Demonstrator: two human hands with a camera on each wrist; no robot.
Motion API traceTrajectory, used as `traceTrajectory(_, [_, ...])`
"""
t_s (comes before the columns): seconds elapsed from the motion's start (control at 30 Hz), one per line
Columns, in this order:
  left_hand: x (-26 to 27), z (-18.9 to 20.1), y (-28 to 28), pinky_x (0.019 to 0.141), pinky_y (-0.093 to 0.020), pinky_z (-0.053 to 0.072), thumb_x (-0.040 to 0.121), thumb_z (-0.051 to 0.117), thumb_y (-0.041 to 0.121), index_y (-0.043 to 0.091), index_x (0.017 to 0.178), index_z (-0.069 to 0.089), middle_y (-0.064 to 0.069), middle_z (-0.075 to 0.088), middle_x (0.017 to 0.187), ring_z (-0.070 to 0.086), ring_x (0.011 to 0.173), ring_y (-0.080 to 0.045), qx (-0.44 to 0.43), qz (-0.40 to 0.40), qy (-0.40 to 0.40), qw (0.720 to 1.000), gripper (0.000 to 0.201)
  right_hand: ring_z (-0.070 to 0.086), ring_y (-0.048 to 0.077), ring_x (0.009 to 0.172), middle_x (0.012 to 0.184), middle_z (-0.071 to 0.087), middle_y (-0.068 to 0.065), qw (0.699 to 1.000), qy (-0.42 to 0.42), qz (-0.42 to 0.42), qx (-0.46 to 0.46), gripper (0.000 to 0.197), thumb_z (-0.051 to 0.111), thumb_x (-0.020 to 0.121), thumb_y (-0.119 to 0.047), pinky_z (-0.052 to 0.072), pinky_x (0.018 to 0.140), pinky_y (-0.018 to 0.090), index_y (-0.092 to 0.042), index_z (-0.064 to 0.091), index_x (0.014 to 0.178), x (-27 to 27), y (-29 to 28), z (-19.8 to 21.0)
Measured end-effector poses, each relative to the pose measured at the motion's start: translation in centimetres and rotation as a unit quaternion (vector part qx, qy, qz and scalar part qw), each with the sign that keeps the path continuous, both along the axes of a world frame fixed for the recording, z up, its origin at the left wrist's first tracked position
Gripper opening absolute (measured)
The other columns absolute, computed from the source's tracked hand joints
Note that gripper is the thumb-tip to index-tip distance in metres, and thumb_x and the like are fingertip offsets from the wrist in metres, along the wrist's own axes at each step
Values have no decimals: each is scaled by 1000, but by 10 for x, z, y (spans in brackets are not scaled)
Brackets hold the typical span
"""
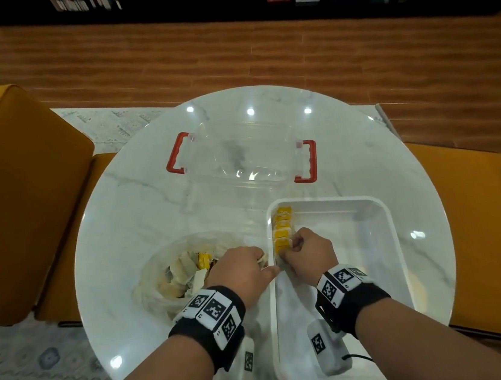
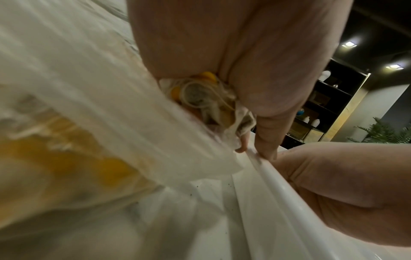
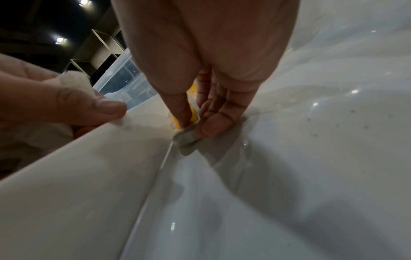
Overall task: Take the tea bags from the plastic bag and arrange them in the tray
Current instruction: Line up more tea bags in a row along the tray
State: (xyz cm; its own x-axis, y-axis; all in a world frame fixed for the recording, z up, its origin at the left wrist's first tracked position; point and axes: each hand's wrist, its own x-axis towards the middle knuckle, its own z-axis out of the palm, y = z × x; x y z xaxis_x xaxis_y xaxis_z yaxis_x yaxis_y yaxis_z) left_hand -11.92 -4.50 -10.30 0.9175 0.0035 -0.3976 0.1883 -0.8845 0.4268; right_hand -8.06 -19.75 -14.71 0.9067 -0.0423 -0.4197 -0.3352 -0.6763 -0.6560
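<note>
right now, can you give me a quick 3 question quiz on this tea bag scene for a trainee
1. True or false: the row of tea bags runs along the left wall of the white tray.
2. What does the left hand hold? A) a bunch of tea bags B) a spoon C) nothing
3. Fill in: the clear lid lying beyond the tray has ____ handles.

Key
1. True; the right hand is setting a tea bag at the near end of that row.
2. A; the left wrist view shows several bunched in its curled fingers, beside the plastic bag.
3. Red.
</note>
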Motion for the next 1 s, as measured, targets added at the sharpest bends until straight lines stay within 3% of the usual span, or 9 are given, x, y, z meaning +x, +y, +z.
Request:
traceTrajectory(0.13, [1, 2, 1, 68, -32, 50, 86, 61, 52, 20, 75, 57, 4, 56, 69, 58, 71, -17, -2, -5, 4, 1000, 33, 55, 11, 69, 79, 61, -1, 1000, 9, -15, 12, 37, 67, 82, -23, 37, 54, 19, -15, 49, 113, 2, 1, 2])
traceTrajectory(0.23, [2, 2, 1, 68, -32, 50, 86, 62, 51, 20, 76, 57, 5, 56, 69, 58, 71, -17, -3, -6, 4, 1000, 33, 61, 20, 89, 96, 67, 6, 1000, 7, 24, -6, 51, 64, 85, -25, 42, 71, 23, -17, 45, 132, 4, 2, 3])
traceTrajectory(0.47, [1, 2, 1, 68, -31, 50, 84, 64, 50, 18, 76, 59, 3, 58, 70, 59, 70, -18, -18, 6, -10, 1000, 34, 59, 18, 89, 96, 65, 2, 998, -5, 67, -10, 51, 65, 85, -27, 41, 76, 22, -20, 50, 133, 5, -1, 9])
traceTrajectory(0.6, [2, 16, 12, 59, -22, 47, 81, 72, 46, 20, 79, 67, 6, 65, 72, 62, 68, -11, -134, 99, -35, 985, 27, 59, 21, 95, 96, 62, 3, 999, -8, 33, 1, 61, 66, 84, -39, 46, 83, 29, -20, 44, 138, 4, -6, 13])
traceTrajectory(0.67, [1, 25, 22, 51, -22, 41, 80, 73, 47, 22, 77, 66, 10, 62, 66, 57, 56, -10, -270, 201, -18, 942, 26, 58, 18, 90, 91, 60, -1, 999, -32, 14, 7, 59, 63, 85, -43, 45, 80, 29, -22, 45, 137, 4, -7, 18])
traceTrajectory(0.77, [-1, 35, 38, 47, -27, 35, 81, 63, 57, 14, 91, 64, 1, 57, 74, 50, 55, -16, -515, 363, 53, 775, 44, 54, 11, 78, 86, 56, -6, 992, -109, 25, 59, 39, 62, 88, -38, 43, 76, 26, -24, 56, 124, 0, 2, 37])
traceTrajectory(0.83, [-3, 40, 46, 45, -25, 35, 81, 53, 64, 11, 100, 61, -1, 57, 74, 49, 54, -18, -606, 404, 88, 680, 57, 52, 7, 70, 82, 55, -8, 980, -155, 62, 105, 24, 64, 88, -33, 46, 74, 26, -27, 62, 112, -6, 12, 53])
traceTrajectory(0.9, [-6, 45, 50, 45, -24, 36, 81, 46, 70, 11, 104, 59, -3, 58, 73, 50, 55, -19, -651, 416, 102, 627, 64, 52, 7, 66, 80, 55, -10, 965, -181, 117, 151, 15, 66, 87, -29, 48, 70, 24, -34, 65, 102, -12, 24, 69])
traceTrajectory(1.0, [-8, 47, 53, 46, -24, 38, 86, 36, 74, 11, 108, 58, -7, 58, 77, 52, 55, -21, -670, 417, 106, 605, 70, 50, 5, 64, 80, 55, -12, 935, -216, 208, 190, 15, 68, 83, -26, 39, 63, 12, -34, 69, 96, -17, 38, 87])
